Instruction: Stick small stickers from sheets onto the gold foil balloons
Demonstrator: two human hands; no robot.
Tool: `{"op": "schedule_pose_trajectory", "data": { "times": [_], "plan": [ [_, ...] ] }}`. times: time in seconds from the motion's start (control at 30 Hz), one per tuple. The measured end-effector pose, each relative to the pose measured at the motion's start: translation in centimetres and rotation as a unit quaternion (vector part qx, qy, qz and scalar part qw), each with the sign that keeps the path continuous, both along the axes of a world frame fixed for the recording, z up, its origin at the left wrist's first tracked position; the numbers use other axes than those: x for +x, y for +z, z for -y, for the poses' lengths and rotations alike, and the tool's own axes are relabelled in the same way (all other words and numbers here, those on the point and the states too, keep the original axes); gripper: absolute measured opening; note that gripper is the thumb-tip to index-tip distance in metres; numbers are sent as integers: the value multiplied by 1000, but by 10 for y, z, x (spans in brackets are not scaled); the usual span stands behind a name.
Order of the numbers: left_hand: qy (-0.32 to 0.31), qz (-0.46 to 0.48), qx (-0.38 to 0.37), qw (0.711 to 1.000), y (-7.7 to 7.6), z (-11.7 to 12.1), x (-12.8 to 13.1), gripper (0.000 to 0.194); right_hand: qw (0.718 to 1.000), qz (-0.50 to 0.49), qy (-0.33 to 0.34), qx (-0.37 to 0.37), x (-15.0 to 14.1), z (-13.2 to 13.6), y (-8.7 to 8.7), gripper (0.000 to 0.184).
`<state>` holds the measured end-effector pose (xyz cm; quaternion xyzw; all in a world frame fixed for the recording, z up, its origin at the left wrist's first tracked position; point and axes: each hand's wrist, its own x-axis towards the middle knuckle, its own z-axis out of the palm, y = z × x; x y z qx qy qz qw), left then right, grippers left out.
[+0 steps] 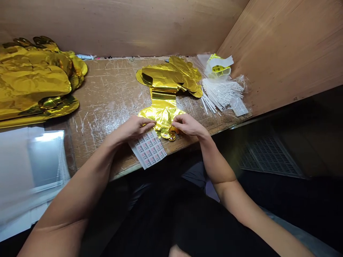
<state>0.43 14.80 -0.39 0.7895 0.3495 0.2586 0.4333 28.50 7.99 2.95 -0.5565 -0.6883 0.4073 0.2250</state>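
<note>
A shiny gold foil balloon (164,110), flat and uninflated, lies near the front edge of the bench. My left hand (140,125) pinches its left side, fingers closed. On the opposite side my right hand (187,124) has thumb and fingers closed on the foil too. Under my left hand, a white sheet of printed stickers (149,149) with CE marks sticks out over the bench edge. Behind the balloon sits a stack of more gold foil balloons (171,75), and a gold strip runs from it towards my hands.
A big pile of gold foil balloons (32,78) covers the left of the bench. Clear plastic bags (48,153) lie in front of it. White paper straws (222,93) and a yellow-printed roll (218,66) are at the right. Wooden panels (120,28) enclose the back and right.
</note>
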Motion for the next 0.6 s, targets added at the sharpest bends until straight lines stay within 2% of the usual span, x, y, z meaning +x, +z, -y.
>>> {"op": "schedule_pose_trajectory", "data": {
  "times": [0.07,0.13,0.2,0.27,0.33,0.43,0.5,0.6],
  "plan": [
    [-51,-36,25,998,-2,-1,1,24,999,46,22,2,-8,-9,-4,29],
    [-82,-62,48,994,-4,-1,2,27,991,133,15,21,-20,-15,-7,34],
    [-89,-69,56,992,-6,-1,3,30,970,238,-32,42,-26,-17,-8,44],
    [-93,-64,44,993,-8,-2,2,30,947,300,-88,74,-25,-15,-8,46],
    [-94,-56,23,994,-9,-2,1,28,948,288,-67,114,-17,-14,-8,38],
    [-89,-47,6,995,-5,-3,-2,31,969,194,60,143,-6,-15,-15,26],
    [-76,-15,-11,997,3,-2,-5,37,979,140,96,109,-2,-19,-19,28],
    [-54,68,-56,995,17,3,-9,45,993,76,91,19,0,-27,-19,36]
  ]
}}
